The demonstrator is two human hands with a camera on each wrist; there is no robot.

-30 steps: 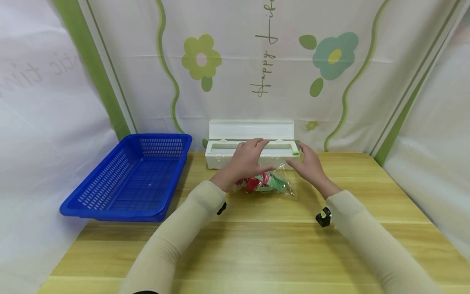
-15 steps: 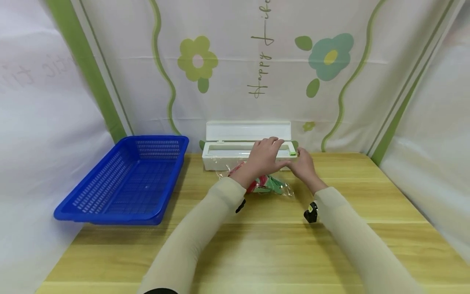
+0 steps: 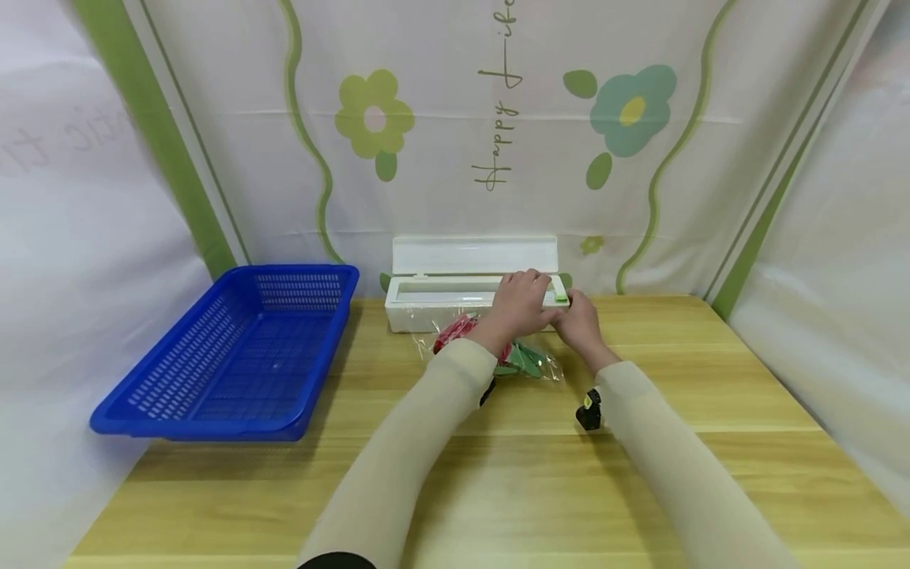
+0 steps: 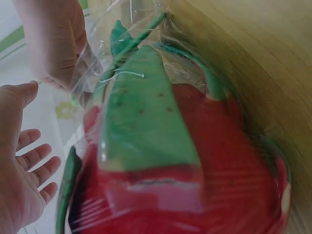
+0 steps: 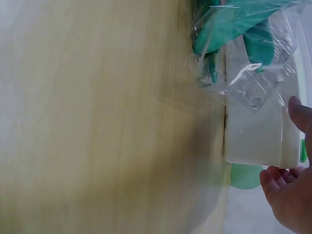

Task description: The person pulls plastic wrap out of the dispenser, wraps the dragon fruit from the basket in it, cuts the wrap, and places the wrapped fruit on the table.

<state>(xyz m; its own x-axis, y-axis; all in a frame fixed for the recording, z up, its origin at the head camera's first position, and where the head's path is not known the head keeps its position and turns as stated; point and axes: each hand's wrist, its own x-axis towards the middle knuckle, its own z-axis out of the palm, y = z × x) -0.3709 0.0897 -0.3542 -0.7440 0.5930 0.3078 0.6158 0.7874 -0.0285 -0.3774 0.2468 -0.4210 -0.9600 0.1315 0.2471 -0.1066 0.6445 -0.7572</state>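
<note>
A long white cling-film dispenser box (image 3: 410, 318) stands against the back curtain, its lid (image 3: 475, 254) raised, with a green slider (image 3: 561, 293) at its right end. Against its front lies a clear plastic bag (image 3: 529, 362) of red and green pieces resembling flowers and leaves. My left hand (image 3: 521, 306) reaches over the bag to the box's right part; in the left wrist view its fingers (image 4: 36, 158) are spread and hold nothing. My right hand (image 3: 583, 325) grips the box's right end, thumb (image 5: 298, 113) in front and fingertips (image 5: 273, 175) round the end.
A blue plastic basket (image 3: 313, 395) with slotted walls stands on the wooden table (image 3: 519, 490) at the left. Floral curtains (image 3: 441, 158) enclose the back and both sides. The bag overlaps the dispenser's front.
My left hand has moved right along the box. The right hand has come in from the right to the box's end, bringing both hands close together. The head view has shifted slightly.
</note>
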